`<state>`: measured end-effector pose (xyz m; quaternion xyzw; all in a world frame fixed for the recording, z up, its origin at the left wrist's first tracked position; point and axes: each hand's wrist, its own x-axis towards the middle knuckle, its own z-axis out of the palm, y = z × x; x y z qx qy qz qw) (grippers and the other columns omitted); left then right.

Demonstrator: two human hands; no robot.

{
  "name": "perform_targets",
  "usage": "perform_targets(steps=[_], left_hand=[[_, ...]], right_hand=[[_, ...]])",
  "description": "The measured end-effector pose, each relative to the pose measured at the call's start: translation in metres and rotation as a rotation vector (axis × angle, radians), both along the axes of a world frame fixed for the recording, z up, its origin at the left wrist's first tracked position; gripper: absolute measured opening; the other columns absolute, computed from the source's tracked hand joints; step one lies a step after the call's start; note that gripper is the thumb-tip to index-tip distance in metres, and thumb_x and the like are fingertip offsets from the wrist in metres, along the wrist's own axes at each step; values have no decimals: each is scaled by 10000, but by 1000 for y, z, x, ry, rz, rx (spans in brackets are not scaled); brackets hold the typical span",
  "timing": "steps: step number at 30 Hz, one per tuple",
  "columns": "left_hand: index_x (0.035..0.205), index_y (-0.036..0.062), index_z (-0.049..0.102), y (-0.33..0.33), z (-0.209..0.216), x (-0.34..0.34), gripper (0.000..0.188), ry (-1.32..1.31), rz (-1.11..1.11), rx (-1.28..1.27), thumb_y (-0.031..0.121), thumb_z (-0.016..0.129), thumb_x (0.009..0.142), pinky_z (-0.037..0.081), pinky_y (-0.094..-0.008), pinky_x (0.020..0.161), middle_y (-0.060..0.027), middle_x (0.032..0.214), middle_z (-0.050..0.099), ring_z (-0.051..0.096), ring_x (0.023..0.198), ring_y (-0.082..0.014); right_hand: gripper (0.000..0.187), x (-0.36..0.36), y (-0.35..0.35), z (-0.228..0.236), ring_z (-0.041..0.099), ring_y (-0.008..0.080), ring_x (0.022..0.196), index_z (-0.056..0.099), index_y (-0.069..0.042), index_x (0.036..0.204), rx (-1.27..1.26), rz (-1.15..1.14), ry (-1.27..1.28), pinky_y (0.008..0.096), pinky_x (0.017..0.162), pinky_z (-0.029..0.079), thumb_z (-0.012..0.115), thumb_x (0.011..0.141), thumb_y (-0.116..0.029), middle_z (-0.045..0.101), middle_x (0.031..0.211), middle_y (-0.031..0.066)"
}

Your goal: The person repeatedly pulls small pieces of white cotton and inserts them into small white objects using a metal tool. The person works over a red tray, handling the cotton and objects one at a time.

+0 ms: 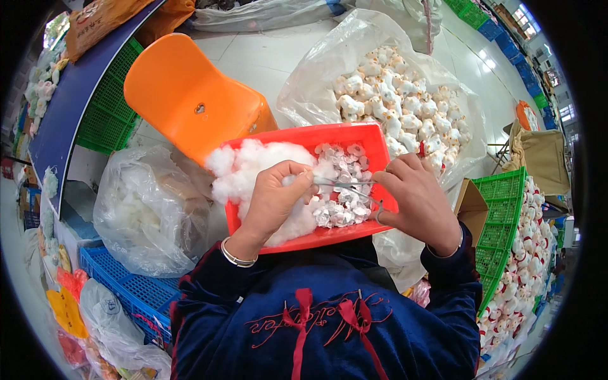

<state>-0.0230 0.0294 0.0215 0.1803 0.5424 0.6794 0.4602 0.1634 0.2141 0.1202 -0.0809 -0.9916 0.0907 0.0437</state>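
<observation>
My right hand [421, 201] holds silver ring-handled forceps [345, 185], with the rings at its thumb and fingers. Their jaws point left to my left hand [269, 206], whose thumb and fingers are pinched on a small white piece [289, 180] that they mostly hide. Both hands are over a red plastic tub [304, 242] in front of my body. White fluffy stuffing [250, 166] fills the tub's left side and spills over its rim. Many small white and grey pieces [345, 206] lie heaped in its right side.
An orange chair [190, 95] stands beyond the tub. At the far right, a clear plastic bag [316, 76] holds many small white plush pieces [405, 101]. To the left sit a bag of stuffing [152, 209] and a blue crate [133, 282]; to the right, a green crate [500, 228].
</observation>
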Motion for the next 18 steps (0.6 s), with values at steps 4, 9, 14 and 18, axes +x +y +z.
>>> perform_targets(steps=[4,9,14,18], left_hand=[[1068,-19,706,-1,-5,-1,140,19,5,80,107,665,1022,512,-244,705,-74,880,726,629,747,-86],[1091,-8,719,0,-1,4,143,169,-36,16,106,669,1021,509,-244,696,-52,874,715,625,731,-86],[1112,-11,728,-8,-8,-1,168,224,-70,-3,109,678,1006,511,-225,697,-17,891,716,624,767,-45],[1120,4,735,-13,-1,-3,171,376,-54,-134,94,687,982,509,-217,703,-10,909,723,621,794,-30]], right_hand=[[369,2,5,0,603,291,1007,725,-95,1058,-35,1,-131,424,846,448,830,722,-206,652,957,73],[319,-6,4,-2,627,293,953,732,-87,1019,-152,34,-186,430,826,452,812,734,-205,658,892,85],[416,2,14,-11,606,317,1021,718,-65,1090,-215,59,-118,439,892,477,853,726,-214,654,987,103],[517,1,15,8,579,331,1076,705,-50,1143,-304,11,-57,441,928,483,896,701,-238,642,1051,112]])
